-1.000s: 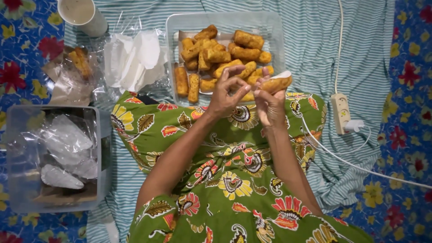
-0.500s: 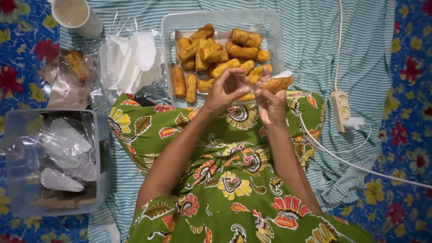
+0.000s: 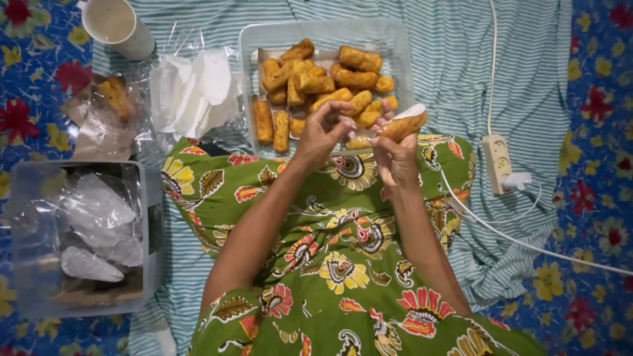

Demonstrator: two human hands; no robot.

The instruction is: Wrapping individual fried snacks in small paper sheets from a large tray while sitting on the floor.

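Both forearms extend over the lap. The right hand (image 3: 395, 155) pinches a golden fried roll (image 3: 403, 125) at the clear plastic tray's (image 3: 247, 46) near edge; the left hand (image 3: 323, 132), fingers curled, touches its end.

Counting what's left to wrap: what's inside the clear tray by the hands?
The clear tray holds a pile of golden fried rolls on a paper liner. Lower rolls are covered by upper ones, and the left hand hides the near edge.
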